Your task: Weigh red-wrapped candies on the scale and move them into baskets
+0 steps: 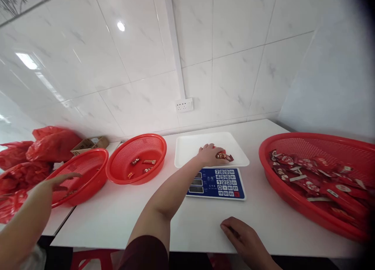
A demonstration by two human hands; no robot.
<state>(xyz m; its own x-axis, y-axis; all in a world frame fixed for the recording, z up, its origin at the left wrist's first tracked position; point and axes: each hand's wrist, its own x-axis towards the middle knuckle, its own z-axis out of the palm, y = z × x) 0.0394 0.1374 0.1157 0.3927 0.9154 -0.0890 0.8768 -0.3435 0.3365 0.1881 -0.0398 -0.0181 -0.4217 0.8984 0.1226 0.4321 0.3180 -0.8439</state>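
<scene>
My left hand (211,155) reaches over the white tray (187,145) of a scale, its fingers closed around a few small red-brown wrapped packets (224,156). Below the tray is the scale's blue keypad panel (216,184); my forearm covers part of its displays. My right hand (244,237) rests near the table's front edge with its fingers curled in; nothing shows in it. To its right stands a large red basket (295,205) filled with red wrapped packets (310,184).
Left of the scale sits a round red basket (136,180) with several packets inside. Another person's hand (63,182) reaches into a second red basket (99,160). Red plastic bags (55,145) and a cardboard box (89,144) lie farther left. A wall socket (184,105) is behind.
</scene>
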